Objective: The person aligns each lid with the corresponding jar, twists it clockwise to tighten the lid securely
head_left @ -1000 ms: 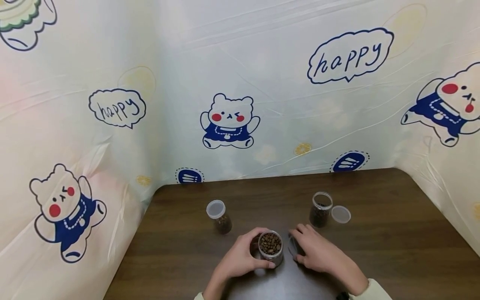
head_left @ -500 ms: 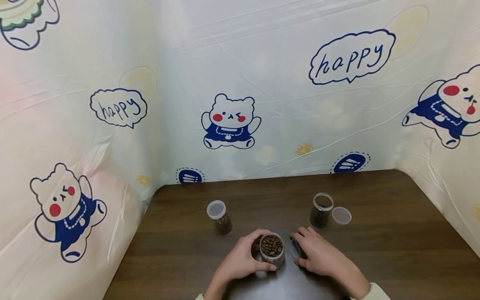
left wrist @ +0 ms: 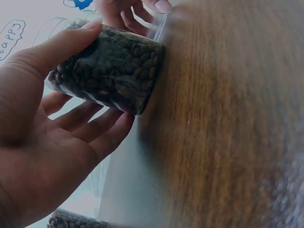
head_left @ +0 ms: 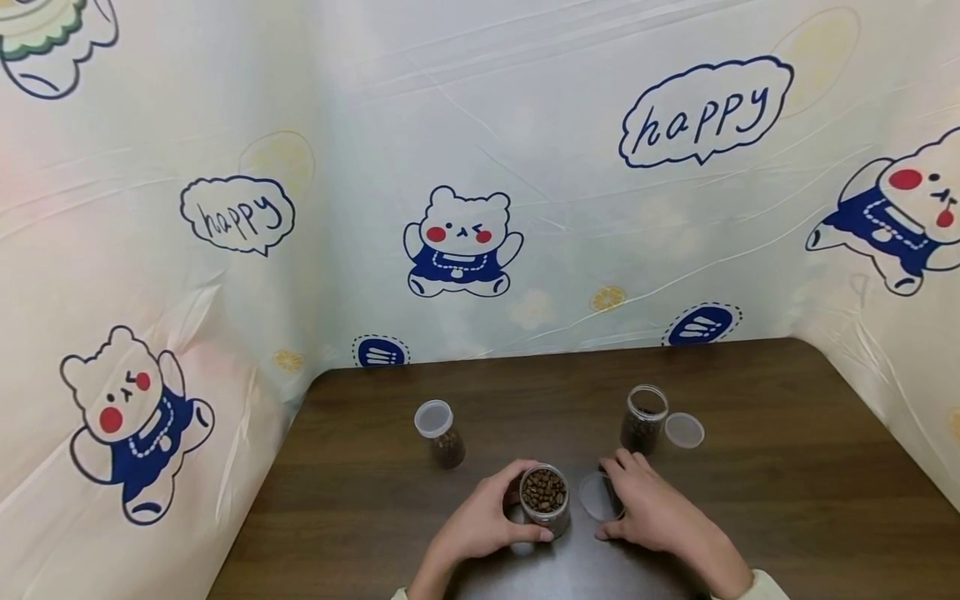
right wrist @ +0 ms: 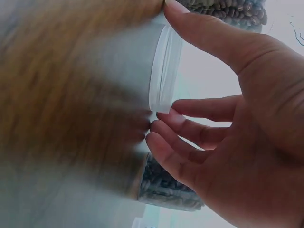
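Observation:
A clear jar of coffee beans (head_left: 543,492) stands without a lid near the table's front, brown beans up to its rim. My left hand (head_left: 486,518) grips it from the left, thumb on the near side and fingers behind; the beans show through its wall in the left wrist view. Just right of the jar, a translucent lid (head_left: 597,497) lies on the table. My right hand (head_left: 651,507) is at the lid's right side, thumb and fingers spread around it. In the right wrist view the fingertips are close to the lid's edge (right wrist: 164,71); whether they touch it I cannot tell.
Behind my right hand stands another open jar (head_left: 642,421) with dark contents, a loose lid (head_left: 685,430) beside it. A lidded jar of beans (head_left: 442,435) stands at the back left. Patterned cloth walls (head_left: 555,250) enclose the brown table (head_left: 360,500).
My right hand has shifted slightly to the right and its fingers have spread, so more of the lid shows lying on the table. The left hand holds the jar in nearly the same spot.

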A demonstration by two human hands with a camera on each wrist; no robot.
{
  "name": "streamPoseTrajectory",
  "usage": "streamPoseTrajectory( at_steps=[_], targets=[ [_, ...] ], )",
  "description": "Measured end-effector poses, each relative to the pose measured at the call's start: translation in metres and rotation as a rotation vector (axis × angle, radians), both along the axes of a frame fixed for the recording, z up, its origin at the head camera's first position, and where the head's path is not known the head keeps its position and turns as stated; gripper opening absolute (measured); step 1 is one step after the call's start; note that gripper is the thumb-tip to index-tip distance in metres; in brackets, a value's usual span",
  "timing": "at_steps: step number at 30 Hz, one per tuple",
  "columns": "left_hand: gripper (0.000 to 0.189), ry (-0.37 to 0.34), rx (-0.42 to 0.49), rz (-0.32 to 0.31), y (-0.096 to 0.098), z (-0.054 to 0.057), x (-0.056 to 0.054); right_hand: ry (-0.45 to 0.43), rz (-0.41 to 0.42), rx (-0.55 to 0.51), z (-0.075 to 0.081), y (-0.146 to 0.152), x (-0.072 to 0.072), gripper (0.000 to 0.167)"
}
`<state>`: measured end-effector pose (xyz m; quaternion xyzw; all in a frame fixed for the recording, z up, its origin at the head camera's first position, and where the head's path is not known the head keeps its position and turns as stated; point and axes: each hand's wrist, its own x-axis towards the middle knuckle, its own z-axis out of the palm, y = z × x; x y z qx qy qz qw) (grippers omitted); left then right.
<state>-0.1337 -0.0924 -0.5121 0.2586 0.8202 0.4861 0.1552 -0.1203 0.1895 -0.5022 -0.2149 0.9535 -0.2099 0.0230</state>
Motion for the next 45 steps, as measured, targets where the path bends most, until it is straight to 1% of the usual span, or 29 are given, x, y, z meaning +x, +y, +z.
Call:
streamPoseTrajectory(
  at_steps=[6,8,12,14,17,21,25,31,36,42,45],
  targets=[
    [0.074,-0.017,0.007,-0.008,-0.001,-0.001,0.0,0.033,0.018,0.007,-0.003,0.002,-0.002,0.067],
    [0.073,-0.015,0.003,-0.009,-0.001,0.0,0.0,0.032,0.02,0.0,-0.003,0.003,-0.002,0.064],
    [0.073,0.01,-0.018,-0.007,0.0,0.0,0.0,0.054,0.008,-0.039,0.0,0.006,-0.003,0.063],
    [0.073,0.017,-0.022,-0.007,0.0,0.0,-0.001,0.08,-0.004,-0.068,0.001,0.006,-0.004,0.063],
    [0.073,0.026,-0.026,-0.01,0.0,0.0,-0.001,0.123,0.008,-0.115,0.004,0.007,-0.005,0.064],
    [0.073,0.024,-0.027,-0.016,0.0,0.001,-0.002,0.168,0.032,-0.175,0.01,0.006,-0.007,0.066],
    [0.073,0.008,-0.028,-0.017,-0.001,0.002,-0.002,0.189,0.029,-0.23,0.016,0.005,-0.009,0.066],
    [0.074,0.004,-0.04,-0.007,-0.002,0.002,0.0,0.172,0.022,-0.298,0.022,0.001,-0.011,0.068],
    [0.073,0.005,-0.041,-0.011,-0.002,0.002,-0.001,0.162,0.018,-0.371,0.023,-0.002,-0.011,0.065],
    [0.072,0.013,-0.055,-0.008,-0.003,0.001,0.0,0.13,0.06,-0.481,0.025,-0.004,-0.011,0.063],
    [0.073,0.021,-0.059,-0.004,-0.003,0.0,0.0,0.087,0.095,-0.511,0.029,-0.005,-0.011,0.064]
  ],
)
